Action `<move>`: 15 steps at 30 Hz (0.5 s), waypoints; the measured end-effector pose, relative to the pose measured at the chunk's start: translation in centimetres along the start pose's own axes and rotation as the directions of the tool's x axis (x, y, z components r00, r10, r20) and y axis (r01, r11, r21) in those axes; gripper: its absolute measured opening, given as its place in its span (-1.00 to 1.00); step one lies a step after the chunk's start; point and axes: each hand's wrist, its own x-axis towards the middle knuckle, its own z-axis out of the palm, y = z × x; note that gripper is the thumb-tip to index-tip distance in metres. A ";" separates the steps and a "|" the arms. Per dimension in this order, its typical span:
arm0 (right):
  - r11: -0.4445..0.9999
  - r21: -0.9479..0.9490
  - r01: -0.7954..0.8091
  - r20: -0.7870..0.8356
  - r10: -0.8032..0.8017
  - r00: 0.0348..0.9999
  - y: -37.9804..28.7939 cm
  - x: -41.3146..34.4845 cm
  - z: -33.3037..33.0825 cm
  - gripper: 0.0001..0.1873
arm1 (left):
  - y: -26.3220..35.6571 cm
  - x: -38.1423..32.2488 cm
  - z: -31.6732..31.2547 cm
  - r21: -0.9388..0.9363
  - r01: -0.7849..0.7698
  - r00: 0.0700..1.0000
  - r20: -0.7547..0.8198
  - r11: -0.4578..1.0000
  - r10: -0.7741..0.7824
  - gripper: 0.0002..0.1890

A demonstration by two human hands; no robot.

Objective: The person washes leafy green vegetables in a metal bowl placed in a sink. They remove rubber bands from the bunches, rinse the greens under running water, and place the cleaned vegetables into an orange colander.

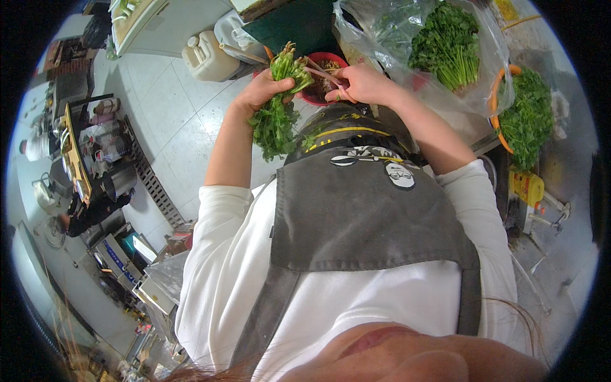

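My left hand (268, 91) grips a bunch of leafy green herbs (277, 125), perhaps coriander or celery. The pale stem ends point up and away from me, and the leaves hang below the fist. In the fingers of my right hand (360, 85) is a thin pinkish strand (324, 74), a tie or band by its look, which stretches across to the stems of the bunch. Both hands are held over or near a red bucket (312, 99) with brownish scraps inside. Its near side is partly hidden by my hands and apron.
Right of my hands, a clear plastic bag (377, 36) holds more greens (446, 47). Beyond it, loose herbs (527, 114) fill an orange-rimmed container (494, 100). White jerrycans (210, 57) stand on the tiled floor (181, 129). A yellow container (525, 188) sits near a tap (563, 212). A person (95, 212) is far left.
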 end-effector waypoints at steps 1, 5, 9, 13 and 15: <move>1.000 -0.031 0.002 0.022 -0.001 1.000 -0.7 0.0 -0.9 -0.42 | 0.3 0.0 0.4 0.036 -0.002 1.000 -0.026 0.999 0.003 -0.44; 0.985 -0.175 0.009 0.032 -0.004 0.999 -0.6 0.7 -1.0 -0.41 | 0.0 1.1 0.3 0.288 -0.076 0.990 -0.089 0.955 0.106 -0.47; 0.997 0.065 -0.030 -0.042 0.033 0.999 -0.8 0.5 -0.8 -0.52 | 1.5 0.7 1.6 0.281 -0.053 0.990 -0.112 0.958 0.088 -0.48; 0.966 0.226 -0.128 0.109 0.105 0.988 0.4 1.0 -0.7 -0.47 | 0.9 1.4 2.2 0.569 -0.091 0.904 -0.297 0.817 0.307 -0.46; 0.981 0.164 -0.104 0.067 0.095 0.993 0.2 0.9 -0.8 -0.44 | 1.9 1.1 3.7 0.701 0.052 0.867 -0.386 0.712 0.317 -0.47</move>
